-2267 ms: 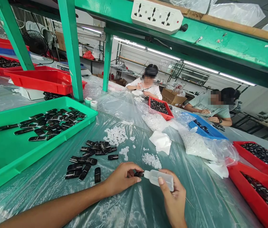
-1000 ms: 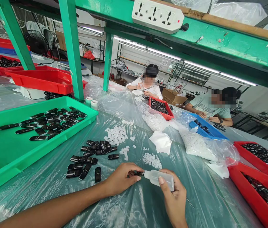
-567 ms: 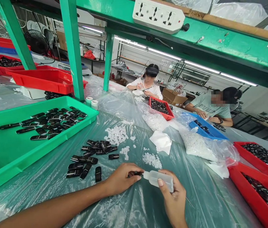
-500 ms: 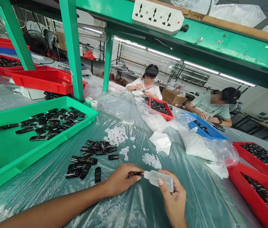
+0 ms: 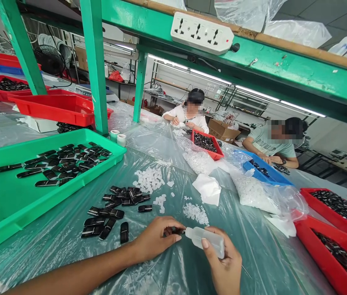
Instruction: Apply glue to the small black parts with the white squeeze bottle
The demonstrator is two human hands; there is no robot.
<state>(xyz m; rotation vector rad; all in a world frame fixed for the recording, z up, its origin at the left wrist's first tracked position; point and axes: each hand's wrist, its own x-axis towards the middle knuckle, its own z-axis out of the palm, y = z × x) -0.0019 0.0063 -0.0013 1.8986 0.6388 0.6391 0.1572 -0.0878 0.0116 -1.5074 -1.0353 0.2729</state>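
above the plastic-covered table (image 5: 167,272), a small black part (image 5: 176,231), mostly hidden, is pinched in the left hand (image 5: 156,238); a whitish bottle (image 5: 200,236) is gripped by the right hand (image 5: 223,259), its tip (image 5: 187,232) held at the part. black pieces (image 5: 107,212) are spread beside a green tray (image 5: 4,198).

Translucent bottle (image 5: 212,241) in right fingers (image 5: 229,242)

bright strip lights (image 5: 210,77) glow behind while whitish glare streaks the plastic sheet (image 5: 149,270).

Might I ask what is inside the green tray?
Black parts lie in the green tray, many overlapping; anything beneath them is covered.
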